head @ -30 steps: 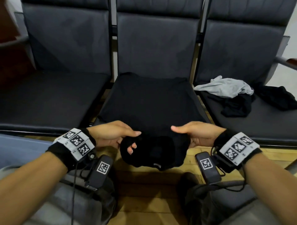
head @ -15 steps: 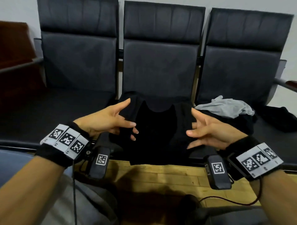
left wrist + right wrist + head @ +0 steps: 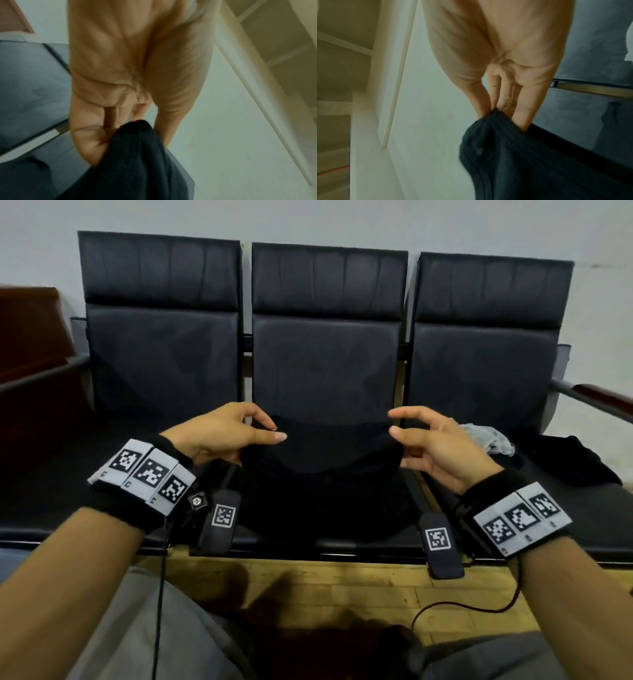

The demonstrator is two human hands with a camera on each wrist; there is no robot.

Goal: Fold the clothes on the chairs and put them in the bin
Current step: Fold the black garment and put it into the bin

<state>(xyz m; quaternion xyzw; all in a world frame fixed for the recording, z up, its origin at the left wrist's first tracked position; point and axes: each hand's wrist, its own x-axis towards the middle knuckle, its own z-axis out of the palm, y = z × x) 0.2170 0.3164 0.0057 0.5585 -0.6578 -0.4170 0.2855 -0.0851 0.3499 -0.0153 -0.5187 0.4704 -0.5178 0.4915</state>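
**Black garment held up by both hands over the middle seat**

The left black padded chair [image 3: 161, 344] stood against the pale wall. In front of it the left hand [image 3: 222, 436] gripped one upper corner of the black knitted garment [image 3: 322, 474], the cloth bunched between thumb and curled fingers [image 3: 92, 146], as the left wrist view showed. The garment hung between the two hands, sagging in the middle, its lower part draped on the seat of the middle black padded chair [image 3: 327, 364]. The right hand [image 3: 435, 446] pinched the other upper corner between thumb and fingertips [image 3: 523, 116]. On the seat of the right black padded chair [image 3: 486, 361] lay a crumpled light grey cloth [image 3: 486, 440] and, just beside it, a heap of black clothing [image 3: 561, 463].
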